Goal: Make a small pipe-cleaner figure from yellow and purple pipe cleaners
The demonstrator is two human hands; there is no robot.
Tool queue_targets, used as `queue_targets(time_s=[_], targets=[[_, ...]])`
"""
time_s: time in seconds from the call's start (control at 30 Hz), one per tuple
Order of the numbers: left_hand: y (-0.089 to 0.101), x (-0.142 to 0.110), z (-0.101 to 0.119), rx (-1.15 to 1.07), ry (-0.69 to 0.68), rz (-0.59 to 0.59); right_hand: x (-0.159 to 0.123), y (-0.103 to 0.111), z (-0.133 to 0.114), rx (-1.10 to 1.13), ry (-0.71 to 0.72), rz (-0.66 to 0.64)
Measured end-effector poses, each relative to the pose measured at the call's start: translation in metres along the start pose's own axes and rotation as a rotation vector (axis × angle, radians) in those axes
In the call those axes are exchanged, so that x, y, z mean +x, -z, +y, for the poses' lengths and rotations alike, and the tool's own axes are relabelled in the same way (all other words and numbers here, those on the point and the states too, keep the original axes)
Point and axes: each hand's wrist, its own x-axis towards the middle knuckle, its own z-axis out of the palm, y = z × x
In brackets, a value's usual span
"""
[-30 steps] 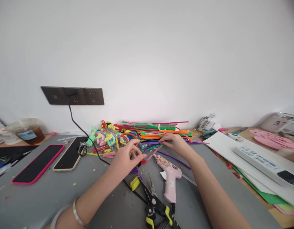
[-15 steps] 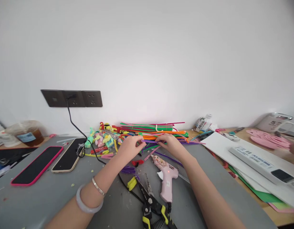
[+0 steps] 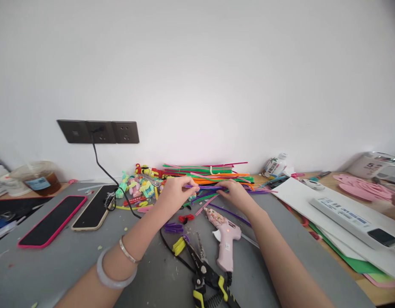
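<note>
My left hand (image 3: 177, 193) pinches the end of a purple pipe cleaner (image 3: 207, 187) between thumb and fingertips. At its other side my right hand (image 3: 235, 193) has its fingers closed on the same strand, so it runs level between the two hands. Behind them lie bundles of pipe cleaners (image 3: 200, 171), green, pink and orange. Nearer me rest a pink glue gun (image 3: 228, 244) with a lit red light and black-and-yellow wire pliers (image 3: 205, 273). Short purple pieces (image 3: 173, 227) and a red piece (image 3: 186, 218) lie under my left wrist.
Two phones (image 3: 53, 220) lie at the left, near a black cord (image 3: 99, 162) hanging from the wall socket. Small fuzzy coloured figures (image 3: 136, 188) sit beside my left hand. At the right are paper sheets (image 3: 290, 196), a white device (image 3: 341, 214), and a mug (image 3: 370, 166).
My left hand has risen slightly and moved a little right. My right hand has shifted slightly right, and more of the purple strand shows between the hands.
</note>
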Motion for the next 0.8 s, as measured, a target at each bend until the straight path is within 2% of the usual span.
queue_targets(time_s=[0.1, 0.27, 0.33, 0.37, 0.47, 0.5, 0.57, 0.63, 0.8], targets=[[0.019, -0.005, 0.010, -0.253, 0.014, 0.104, -0.001, -0.003, 0.012, 0.008, -0.064, 0.012], [0.069, -0.015, 0.021, -0.533, -0.095, 0.606, -0.002, -0.002, 0.020, 0.049, -0.122, 0.050], [0.085, -0.021, 0.013, -0.552, -0.083, 0.682, -0.002, -0.001, 0.020, 0.072, -0.136, 0.064], [0.090, -0.025, 0.006, -0.538, -0.037, 0.641, -0.002, -0.001, 0.020, 0.083, -0.142, 0.074], [0.094, -0.038, -0.021, -0.418, 0.203, 0.342, -0.002, 0.000, 0.018, 0.115, -0.151, 0.115], [0.092, -0.043, -0.030, -0.393, 0.248, 0.276, -0.003, 0.001, 0.017, 0.125, -0.152, 0.129], [0.085, -0.049, -0.047, -0.375, 0.297, 0.241, -0.003, 0.002, 0.014, 0.144, -0.150, 0.160], [0.078, -0.054, -0.060, -0.406, 0.313, 0.261, -0.003, 0.004, 0.010, 0.161, -0.144, 0.193], [0.065, -0.060, -0.074, -0.474, 0.290, 0.274, -0.002, 0.012, -0.004, 0.206, -0.121, 0.247]])
